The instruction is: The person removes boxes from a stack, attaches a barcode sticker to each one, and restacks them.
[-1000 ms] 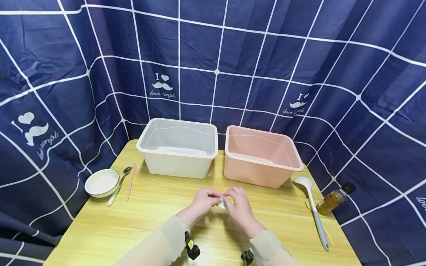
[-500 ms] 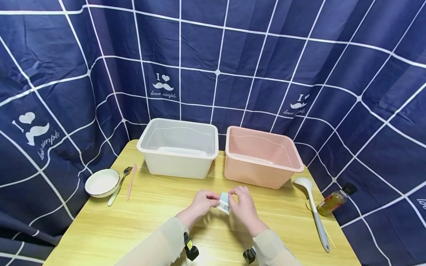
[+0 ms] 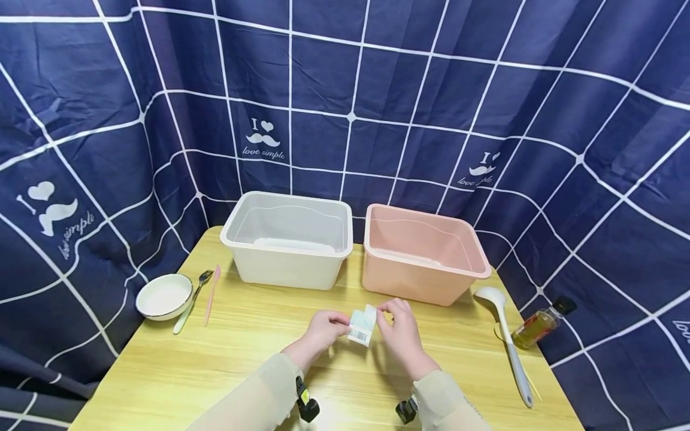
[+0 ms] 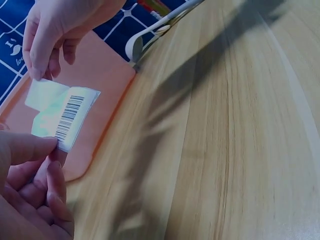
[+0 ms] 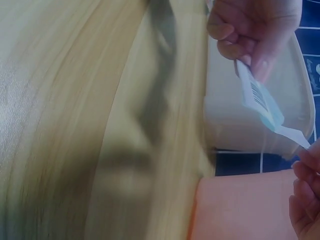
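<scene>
Between the hands, above the table, is a small white and pale-blue packet with a barcode (image 3: 359,333). The left hand (image 3: 319,335) pinches its left edge near the barcode between thumb and finger. On the other side, the right hand (image 3: 401,332) pinches the upper corner of a pale flap that sticks out from the packet. The left wrist view shows the barcode side of the packet (image 4: 72,117) turned to the camera, with the left thumb at its lower end. In the right wrist view the flap (image 5: 295,135) stretches thin toward the right fingertips.
A white bin (image 3: 291,267) and a pink bin (image 3: 415,281) stand at the back of the wooden table (image 3: 242,359). On the left are a bowl (image 3: 164,296), a fork (image 3: 194,302) and a pink knife (image 3: 212,296). A ladle (image 3: 509,344) and an oil bottle (image 3: 539,326) lie right.
The packet has come into clearer view as the hands moved apart, the right hand drifting right. A pale flap now stands out at its upper right. Both hands keep their pinch.
</scene>
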`<state>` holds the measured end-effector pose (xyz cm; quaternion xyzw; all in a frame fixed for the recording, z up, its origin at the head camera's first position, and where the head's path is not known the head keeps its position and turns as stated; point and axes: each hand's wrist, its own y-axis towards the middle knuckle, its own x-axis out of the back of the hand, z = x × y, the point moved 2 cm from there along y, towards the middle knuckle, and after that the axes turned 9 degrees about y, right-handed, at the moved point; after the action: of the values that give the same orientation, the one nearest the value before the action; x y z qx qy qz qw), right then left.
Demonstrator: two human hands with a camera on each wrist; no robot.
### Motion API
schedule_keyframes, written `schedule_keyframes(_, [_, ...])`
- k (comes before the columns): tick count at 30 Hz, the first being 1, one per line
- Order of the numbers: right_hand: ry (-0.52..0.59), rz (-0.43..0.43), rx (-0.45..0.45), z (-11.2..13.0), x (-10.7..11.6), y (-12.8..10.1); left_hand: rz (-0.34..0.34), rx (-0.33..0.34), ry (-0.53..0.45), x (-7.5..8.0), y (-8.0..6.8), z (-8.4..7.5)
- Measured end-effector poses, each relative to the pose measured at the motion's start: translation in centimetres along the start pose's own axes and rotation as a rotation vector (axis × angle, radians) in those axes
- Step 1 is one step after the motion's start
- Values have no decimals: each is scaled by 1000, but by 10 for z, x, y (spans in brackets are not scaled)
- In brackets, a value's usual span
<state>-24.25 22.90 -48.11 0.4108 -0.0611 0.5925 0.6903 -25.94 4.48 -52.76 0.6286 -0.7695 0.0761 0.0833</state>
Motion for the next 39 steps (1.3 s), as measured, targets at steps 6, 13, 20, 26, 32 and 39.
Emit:
schedule_keyframes(6, [30,-10,-24,1,2,1,-22,33,9,1,1,3])
schedule_keyframes(13, [58,-21,-44,2,6,1,-109,122,43,4,7,20])
schedule_keyframes(20, [54,-2,-95,-2,5,-1,-245,159,193,14,9,29])
schedule_keyframes(26, [64,-6,-102,-5,3,-2,-302,193,252,20,6,27])
schedule_keyframes(32, [71,-8,-102,-4,2,-2,-351,192,382,21,4,19])
schedule_keyframes(39, [45,-16,-59,1,0,3,-285,10,206,6,4,-17])
